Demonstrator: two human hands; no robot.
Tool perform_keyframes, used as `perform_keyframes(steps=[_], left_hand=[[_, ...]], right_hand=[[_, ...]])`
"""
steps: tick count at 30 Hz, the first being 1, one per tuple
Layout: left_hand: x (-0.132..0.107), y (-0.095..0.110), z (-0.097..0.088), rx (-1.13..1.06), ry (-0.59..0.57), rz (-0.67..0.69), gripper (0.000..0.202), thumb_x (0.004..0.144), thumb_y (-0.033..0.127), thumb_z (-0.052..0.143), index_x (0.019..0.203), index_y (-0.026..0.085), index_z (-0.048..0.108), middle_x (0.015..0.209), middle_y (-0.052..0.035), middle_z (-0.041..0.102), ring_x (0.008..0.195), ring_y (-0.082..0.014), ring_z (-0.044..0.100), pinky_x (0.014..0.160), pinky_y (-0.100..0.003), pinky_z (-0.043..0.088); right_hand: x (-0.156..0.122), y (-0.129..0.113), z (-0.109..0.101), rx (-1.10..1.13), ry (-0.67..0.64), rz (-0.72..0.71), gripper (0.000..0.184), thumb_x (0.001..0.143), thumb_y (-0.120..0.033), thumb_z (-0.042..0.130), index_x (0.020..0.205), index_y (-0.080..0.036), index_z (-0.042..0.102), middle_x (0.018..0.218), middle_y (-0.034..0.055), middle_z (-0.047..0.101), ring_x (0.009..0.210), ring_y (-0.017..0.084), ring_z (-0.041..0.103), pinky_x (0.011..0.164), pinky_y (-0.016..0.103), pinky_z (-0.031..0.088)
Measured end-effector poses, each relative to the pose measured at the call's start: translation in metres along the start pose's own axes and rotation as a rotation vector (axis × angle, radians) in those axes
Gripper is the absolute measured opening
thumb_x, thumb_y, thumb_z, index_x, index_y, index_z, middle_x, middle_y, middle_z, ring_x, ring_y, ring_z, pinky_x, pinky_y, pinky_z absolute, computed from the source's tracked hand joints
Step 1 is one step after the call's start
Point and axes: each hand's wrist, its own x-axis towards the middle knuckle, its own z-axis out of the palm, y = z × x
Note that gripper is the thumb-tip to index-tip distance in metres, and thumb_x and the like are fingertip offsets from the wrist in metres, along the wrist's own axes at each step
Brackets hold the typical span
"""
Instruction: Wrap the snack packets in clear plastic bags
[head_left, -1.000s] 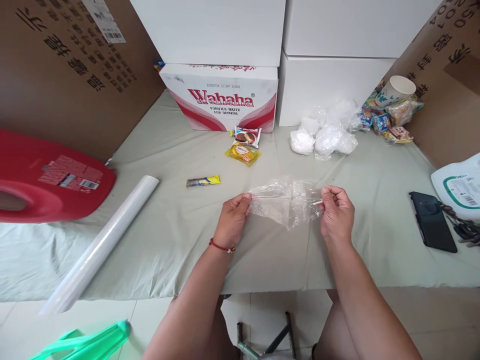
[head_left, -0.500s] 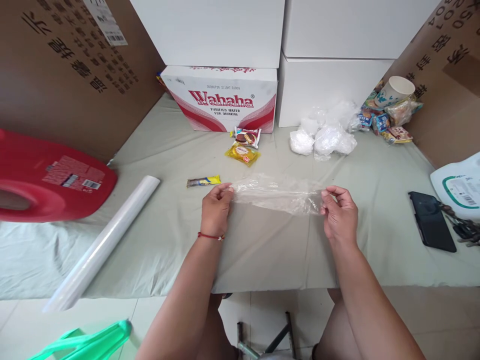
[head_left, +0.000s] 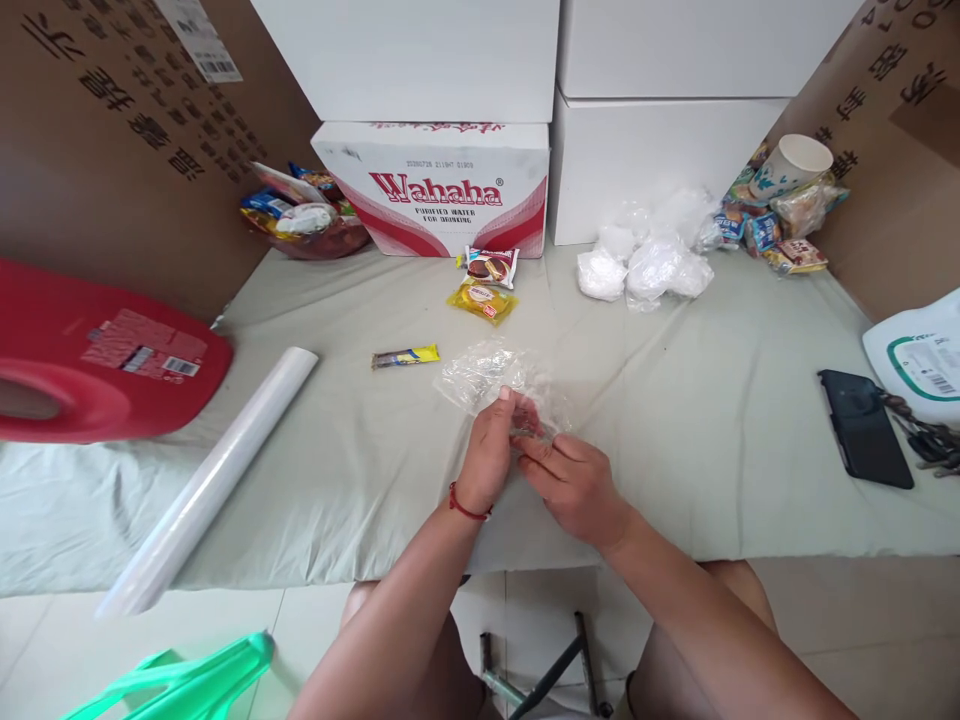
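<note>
A crumpled clear plastic bag (head_left: 480, 375) is gathered between my two hands over the cloth-covered table. My left hand (head_left: 491, 445), with a red cord bracelet at the wrist, is closed on the bag, its thumb on top. Some of its fingers show through the film. Close against it, my right hand (head_left: 574, 480) pinches the near edge of the bag with bent fingers. Just beyond the bag lie a snack stick in a yellow and dark wrapper (head_left: 405, 357), a yellow-wrapped snack (head_left: 482, 300) and a red and white snack packet (head_left: 490, 267).
A plastic film roll (head_left: 217, 470) and a red jug (head_left: 112, 350) lie left. Bunched clear bags (head_left: 660, 260), snack packets (head_left: 795, 255) and a paper cup (head_left: 791, 168) are back right. A phone (head_left: 866, 430) lies right. Cartons (head_left: 435, 190) and a snack bowl (head_left: 322, 240) stand behind.
My hands were wide apart with the bag stretched between them. They have come together and nearer to me, and the bag is now bunched. The view has shifted slightly.
</note>
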Motion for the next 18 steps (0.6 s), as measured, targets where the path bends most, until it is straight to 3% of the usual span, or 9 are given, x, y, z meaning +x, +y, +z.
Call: perform_keyframes(steps=[3, 5, 7, 9, 11, 13, 15, 18], left_hand=[[-0.002, -0.002, -0.004, 0.074, 0.054, -0.066, 0.037, 0.091, 0.056, 0.064, 0.080, 0.020, 0.061, 0.072, 0.0005, 0.061, 0.068, -0.0158, 0.055, 0.067, -0.028, 0.043], [-0.002, -0.005, -0.004, 0.104, 0.118, -0.060, 0.034, 0.089, 0.050, 0.066, 0.075, 0.021, 0.057, 0.065, 0.0037, 0.053, 0.063, -0.0134, 0.047, 0.062, -0.027, 0.038], [-0.002, -0.007, -0.004, 0.133, 0.196, -0.013, 0.034, 0.093, 0.048, 0.060, 0.072, 0.021, 0.055, 0.061, 0.0051, 0.046, 0.060, -0.0124, 0.040, 0.060, -0.026, 0.034], [-0.002, -0.007, -0.003, 0.176, 0.229, 0.040, 0.035, 0.095, 0.048, 0.057, 0.074, 0.021, 0.055, 0.061, 0.0058, 0.042, 0.060, -0.0121, 0.036, 0.059, -0.026, 0.031], [-0.003, -0.007, -0.002, 0.205, 0.205, 0.080, 0.036, 0.096, 0.050, 0.056, 0.076, 0.021, 0.056, 0.060, 0.0059, 0.041, 0.059, -0.0121, 0.035, 0.059, -0.026, 0.030], [-0.005, -0.005, 0.000, 0.216, 0.155, 0.107, 0.038, 0.096, 0.053, 0.056, 0.077, 0.020, 0.058, 0.060, 0.0059, 0.041, 0.058, -0.0121, 0.035, 0.058, -0.026, 0.029], [-0.007, -0.003, 0.001, 0.182, 0.109, 0.117, 0.040, 0.095, 0.057, 0.057, 0.078, 0.020, 0.058, 0.060, 0.0059, 0.041, 0.058, -0.0119, 0.035, 0.057, -0.026, 0.029], [-0.006, -0.002, -0.001, 0.081, 0.066, 0.097, 0.045, 0.092, 0.063, 0.060, 0.076, 0.020, 0.056, 0.061, 0.0061, 0.038, 0.058, -0.0112, 0.032, 0.056, -0.026, 0.027]], right_hand=[[0.000, -0.002, -0.003, 0.153, -0.090, 0.017, 0.033, 0.091, -0.008, 0.052, 0.100, -0.030, 0.075, 0.106, 0.0024, 0.080, 0.070, 0.021, 0.063, 0.062, 0.038, 0.051], [0.001, -0.001, -0.013, 0.326, -0.117, 0.072, 0.035, 0.089, -0.012, 0.053, 0.107, -0.032, 0.075, 0.109, 0.0025, 0.078, 0.076, 0.022, 0.066, 0.070, 0.041, 0.055], [0.003, 0.004, -0.024, 0.462, -0.026, 0.223, 0.034, 0.091, -0.017, 0.052, 0.112, -0.033, 0.074, 0.118, 0.0032, 0.076, 0.087, 0.023, 0.069, 0.079, 0.042, 0.057], [0.006, 0.013, -0.030, 0.497, 0.143, 0.490, 0.028, 0.096, -0.023, 0.051, 0.111, -0.031, 0.073, 0.115, 0.0042, 0.075, 0.090, 0.022, 0.069, 0.081, 0.040, 0.056], [0.010, 0.025, -0.027, 0.507, 0.231, 0.762, 0.022, 0.097, -0.035, 0.058, 0.112, -0.029, 0.073, 0.106, 0.0041, 0.075, 0.078, 0.018, 0.064, 0.073, 0.034, 0.054], [0.014, 0.036, -0.019, 0.585, 0.198, 0.926, 0.034, 0.088, -0.045, 0.071, 0.116, -0.026, 0.071, 0.102, 0.0029, 0.073, 0.064, 0.013, 0.055, 0.062, 0.029, 0.049], [0.018, 0.043, -0.010, 0.697, 0.114, 0.976, 0.040, 0.078, -0.049, 0.081, 0.109, -0.024, 0.074, 0.093, 0.0014, 0.072, 0.060, 0.011, 0.051, 0.058, 0.026, 0.044], [0.020, 0.046, -0.003, 0.748, 0.094, 0.984, 0.030, 0.078, -0.049, 0.081, 0.088, -0.021, 0.076, 0.074, -0.0006, 0.068, 0.062, 0.012, 0.052, 0.059, 0.025, 0.043]])
